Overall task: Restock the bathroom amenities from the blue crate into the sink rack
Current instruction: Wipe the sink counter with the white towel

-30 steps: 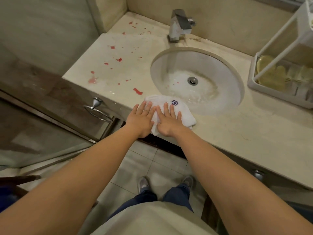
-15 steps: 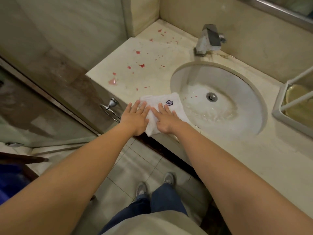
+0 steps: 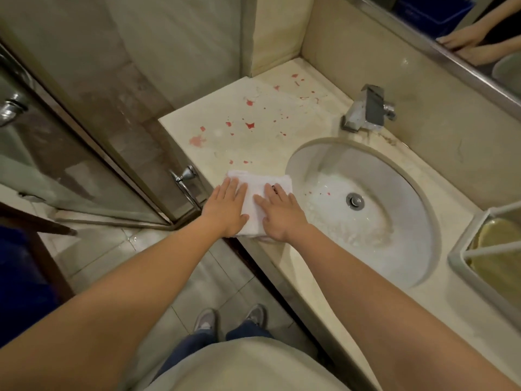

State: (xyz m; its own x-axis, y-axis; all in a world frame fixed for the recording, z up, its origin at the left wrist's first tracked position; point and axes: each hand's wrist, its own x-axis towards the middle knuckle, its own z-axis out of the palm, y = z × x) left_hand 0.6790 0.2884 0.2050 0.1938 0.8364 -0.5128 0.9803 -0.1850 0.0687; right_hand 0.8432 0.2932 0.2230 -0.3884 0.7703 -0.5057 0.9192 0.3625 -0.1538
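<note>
A folded white towel (image 3: 255, 190) lies on the counter's front edge, just left of the sink bowl (image 3: 394, 176). My left hand (image 3: 228, 206) rests flat on its left part and my right hand (image 3: 277, 213) flat on its right part, fingers spread, covering the small emblem. Neither hand grips it. The white sink rack (image 3: 462, 251) shows at the right edge with yellowish items inside. Part of something blue, perhaps the blue crate (image 3: 17, 277), shows at the far left on a dark stand.
Red flecks and a pink smear (image 3: 197, 141) dot the beige counter (image 3: 253, 131) behind the towel. A chrome faucet (image 3: 366, 108) stands behind the sink. A towel ring (image 3: 187, 179) hangs under the counter's left end beside a glass shower door (image 3: 70, 153). A mirror (image 3: 465, 32) runs along the top right.
Both hands slid the towel leftward along the counter's front edge, away from the sink bowl. My view swung left, so the rack is now mostly out of frame.
</note>
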